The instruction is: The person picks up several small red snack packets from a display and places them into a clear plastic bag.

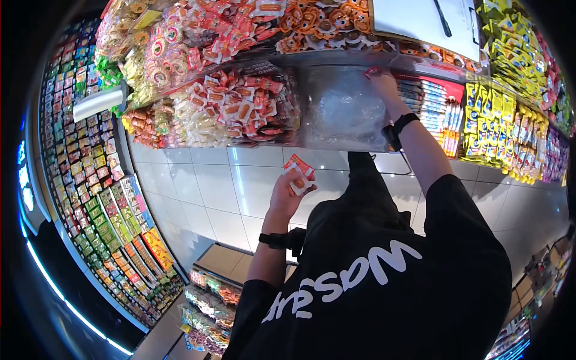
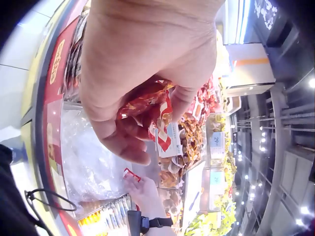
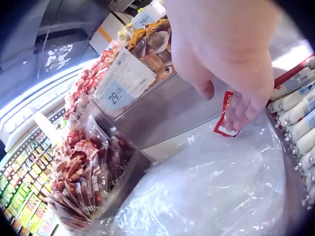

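My left hand (image 1: 289, 192) grips several small red-and-white snack packets (image 1: 300, 168) out in front of the shelf. In the left wrist view its fingers curl round the crinkled red wrappers (image 2: 162, 125). My right hand (image 1: 384, 87) reaches into a display bin (image 1: 312, 135) lined with clear plastic. Its fingers hold one small red-and-white packet (image 3: 224, 120) near the back corner of that bin. The clear plastic sheet (image 3: 206, 182) lies crumpled just below this hand.
Left of the bin is a heap of red-and-white packets (image 1: 240, 105). White-and-blue sticks (image 1: 433, 105) and yellow packets (image 1: 486, 117) fill bins on the right. A price card (image 3: 123, 81) stands on the back divider. A white board (image 1: 420, 24) lies over the upper row.
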{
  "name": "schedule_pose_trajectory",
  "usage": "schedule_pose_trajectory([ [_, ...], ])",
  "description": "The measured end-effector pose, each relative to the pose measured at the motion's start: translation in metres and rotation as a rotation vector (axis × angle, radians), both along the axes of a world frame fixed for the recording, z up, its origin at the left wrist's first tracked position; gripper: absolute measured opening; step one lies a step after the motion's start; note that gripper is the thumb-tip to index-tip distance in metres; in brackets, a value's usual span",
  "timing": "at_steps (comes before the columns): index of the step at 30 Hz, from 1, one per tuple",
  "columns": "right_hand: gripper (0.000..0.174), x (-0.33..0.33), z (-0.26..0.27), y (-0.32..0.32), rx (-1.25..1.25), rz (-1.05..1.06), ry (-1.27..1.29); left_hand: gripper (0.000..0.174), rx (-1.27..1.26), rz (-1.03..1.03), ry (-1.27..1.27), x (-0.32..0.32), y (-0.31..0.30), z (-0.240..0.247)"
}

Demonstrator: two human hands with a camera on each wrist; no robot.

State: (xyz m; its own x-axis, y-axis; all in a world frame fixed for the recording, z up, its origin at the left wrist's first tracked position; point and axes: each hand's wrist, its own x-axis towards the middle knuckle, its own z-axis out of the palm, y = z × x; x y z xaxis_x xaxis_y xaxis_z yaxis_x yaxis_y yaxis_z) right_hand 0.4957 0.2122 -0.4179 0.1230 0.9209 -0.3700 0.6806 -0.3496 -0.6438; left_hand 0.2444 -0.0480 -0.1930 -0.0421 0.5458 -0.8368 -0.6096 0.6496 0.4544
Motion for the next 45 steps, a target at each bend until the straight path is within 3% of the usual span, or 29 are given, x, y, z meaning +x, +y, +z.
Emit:
schedule_pose_trajectory([
  [2,0.037,-0.001,-0.007,0.001,0.007,0.024,-0.121,0.033,0.017,0.013,-0.002,-0.006,-0.007,-0.002],
  [8,0.029,-0.002,0.019,-0.020,0.034,0.027,-0.142,0.033,0.072,0.093,0.008,-0.020,-0.032,0.005],
  [14,0.026,0.001,0.041,-0.038,0.416,0.060,-0.151,0.033,0.129,0.176,-0.008,-0.027,-0.063,0.016],
  [17,0.023,-0.017,0.056,-0.055,0.543,0.076,0.280,0.034,0.166,0.170,-0.011,-0.031,-0.085,0.016],
  [19,0.022,-0.035,0.093,-0.077,0.305,0.144,0.587,0.034,0.181,0.166,-0.002,-0.032,-0.101,0.018],
  [20,0.021,-0.045,0.119,-0.091,0.180,0.179,0.737,0.034,0.202,0.166,-0.001,-0.033,-0.110,0.019],
  [23,0.020,-0.075,0.200,-0.146,0.031,0.429,0.787,0.034,0.271,0.170,0.012,-0.037,-0.144,0.024],
  [28,0.019,-0.114,0.285,-0.255,-0.089,0.813,0.859,0.034,0.466,0.153,0.050,-0.036,-0.229,0.055],
  [35,0.019,-0.165,0.362,-0.438,-0.147,1.242,0.891,0.038,0.714,0.317,0.105,-0.032,-0.403,0.097],
  [39,0.020,-0.193,0.378,-0.516,0.209,1.502,0.860,0.041,0.797,0.419,0.134,-0.024,-0.488,0.126],
  [45,0.012,-0.217,0.431,-0.595,0.249,1.614,0.789,0.032,0.850,0.551,0.235,-0.017,-0.566,0.173],
])
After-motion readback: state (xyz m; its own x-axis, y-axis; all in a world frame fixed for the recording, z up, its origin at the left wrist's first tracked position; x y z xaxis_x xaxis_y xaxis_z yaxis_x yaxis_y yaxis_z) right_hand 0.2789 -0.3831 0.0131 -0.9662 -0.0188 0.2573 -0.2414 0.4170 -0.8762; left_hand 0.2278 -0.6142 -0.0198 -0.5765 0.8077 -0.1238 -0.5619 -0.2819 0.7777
